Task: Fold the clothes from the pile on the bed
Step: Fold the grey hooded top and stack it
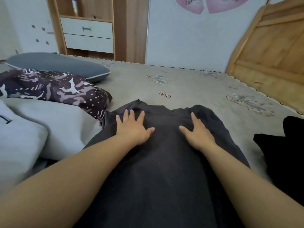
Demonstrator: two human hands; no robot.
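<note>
A dark grey garment point(166, 162) lies spread lengthwise on the bed, its far end toward the wall. My left hand point(133, 126) presses flat on its upper left part with the fingers spread. My right hand point(196, 131) lies flat on the upper right part, fingers straight and thumb pointing inward. Neither hand holds any cloth. To the left sit a patterned maroon garment point(54, 88) and a light grey garment point(54, 127). A black garment point(283, 155) lies at the right edge.
The bed sheet point(189, 89) is beige with small printed motifs. A grey pillow point(57, 64) rests at the back left. A wooden headboard point(269, 53) rises at the right. A wooden cabinet with white drawers point(88, 35) stands behind the bed.
</note>
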